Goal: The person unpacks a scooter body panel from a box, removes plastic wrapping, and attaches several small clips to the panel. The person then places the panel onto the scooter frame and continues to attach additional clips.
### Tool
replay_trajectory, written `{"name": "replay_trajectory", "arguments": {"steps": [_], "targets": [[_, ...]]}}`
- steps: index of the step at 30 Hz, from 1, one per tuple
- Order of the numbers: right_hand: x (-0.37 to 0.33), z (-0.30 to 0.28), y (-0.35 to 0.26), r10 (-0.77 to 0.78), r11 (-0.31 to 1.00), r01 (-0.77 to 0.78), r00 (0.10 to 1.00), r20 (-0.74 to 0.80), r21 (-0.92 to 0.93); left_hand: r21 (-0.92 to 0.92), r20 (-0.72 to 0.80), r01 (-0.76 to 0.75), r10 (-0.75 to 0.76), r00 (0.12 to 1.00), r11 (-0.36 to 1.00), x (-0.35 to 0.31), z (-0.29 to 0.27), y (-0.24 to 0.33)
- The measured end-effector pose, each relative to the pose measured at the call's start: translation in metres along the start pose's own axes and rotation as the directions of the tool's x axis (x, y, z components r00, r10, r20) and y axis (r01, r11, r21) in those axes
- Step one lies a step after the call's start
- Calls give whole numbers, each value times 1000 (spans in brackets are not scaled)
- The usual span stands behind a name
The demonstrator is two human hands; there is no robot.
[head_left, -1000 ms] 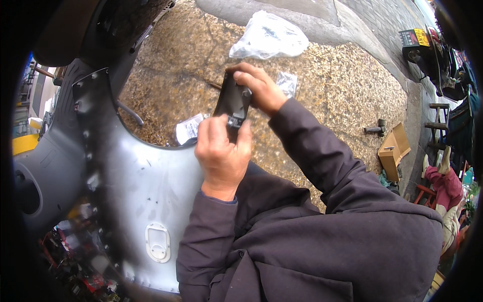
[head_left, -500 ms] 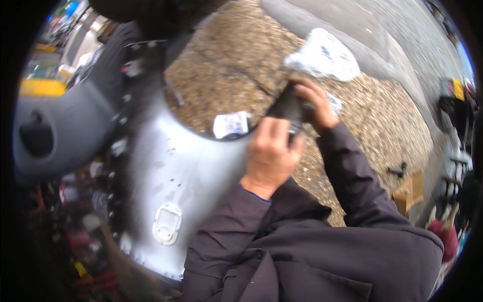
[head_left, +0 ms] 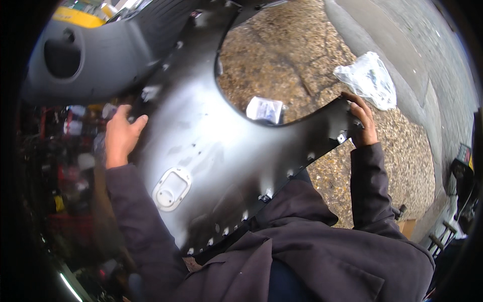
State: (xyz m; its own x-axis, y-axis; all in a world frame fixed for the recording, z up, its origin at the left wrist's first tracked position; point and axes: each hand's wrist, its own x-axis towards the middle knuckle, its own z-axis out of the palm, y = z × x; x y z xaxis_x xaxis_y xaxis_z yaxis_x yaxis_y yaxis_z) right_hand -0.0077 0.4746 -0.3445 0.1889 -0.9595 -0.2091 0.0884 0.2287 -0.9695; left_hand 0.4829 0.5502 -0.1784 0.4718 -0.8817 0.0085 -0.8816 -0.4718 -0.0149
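A large car fender (head_left: 206,131), dark with a pale silvery sheen, stretches in front of me, its curved wheel-arch cutout facing away. Small clips line its edges, and a white oval-rimmed cover (head_left: 172,189) sits in its lower left part. My right hand (head_left: 363,121) is closed round the fender's far right end, some fingers hidden behind it. Off the fender's left edge, my left hand (head_left: 122,133) is raised with thumb and fingers apart and nothing visible in it.
Through the arch shows a white packet (head_left: 264,109) on the pebbled ground (head_left: 407,151). A clear plastic bag (head_left: 370,80) lies by the kerb. A grey moulded plastic part (head_left: 108,58) stands at upper left, above dim, cluttered red shelving (head_left: 70,176). A cardboard box (head_left: 406,229) is at right.
My left hand has left the fender's right end and moved across to its left side. My right hand stays at that end, which now shows plainly. The whole view has shifted.
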Motion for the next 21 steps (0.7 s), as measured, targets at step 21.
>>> {"name": "replay_trajectory", "arguments": {"steps": [21], "targets": [[28, 4, 28, 23, 998, -26, 998, 54, 62, -969, 220, 247, -420, 881, 10, -244, 24, -189]]}}
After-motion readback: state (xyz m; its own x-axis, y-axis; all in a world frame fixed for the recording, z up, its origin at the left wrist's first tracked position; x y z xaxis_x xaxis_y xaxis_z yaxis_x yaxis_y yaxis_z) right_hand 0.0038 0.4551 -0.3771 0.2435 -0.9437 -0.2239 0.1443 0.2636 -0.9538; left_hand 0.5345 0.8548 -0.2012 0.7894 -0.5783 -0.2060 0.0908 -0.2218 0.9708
